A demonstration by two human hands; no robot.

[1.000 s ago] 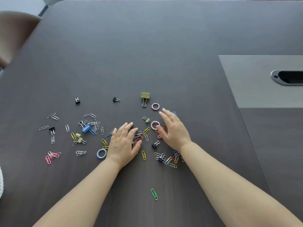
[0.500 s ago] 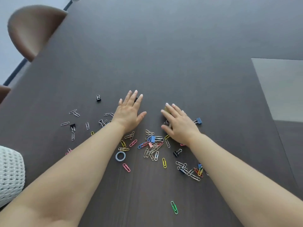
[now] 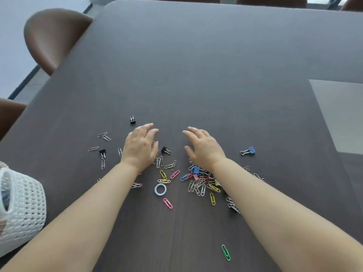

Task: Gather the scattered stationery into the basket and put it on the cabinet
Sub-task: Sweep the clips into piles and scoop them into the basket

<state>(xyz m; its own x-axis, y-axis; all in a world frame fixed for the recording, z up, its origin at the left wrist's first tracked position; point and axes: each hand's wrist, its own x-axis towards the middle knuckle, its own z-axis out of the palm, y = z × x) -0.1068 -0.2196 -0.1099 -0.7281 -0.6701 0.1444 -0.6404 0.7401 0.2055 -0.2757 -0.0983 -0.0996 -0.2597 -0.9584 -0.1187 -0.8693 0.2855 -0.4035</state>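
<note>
The scene is lit evenly by diffuse light, reflected as a pale sheen on the dark table (image 3: 196, 65) toward its far edge. A stronger glare is carried by the grey inset panel (image 3: 341, 114) at the right edge. Faint shadows are cast under the left hand (image 3: 140, 148) and right hand (image 3: 204, 148), whose fingertips are blurred. The table's edges are bowed by wide-angle distortion; the basket (image 3: 25, 209) by the near left corner is rendered soft.
</note>
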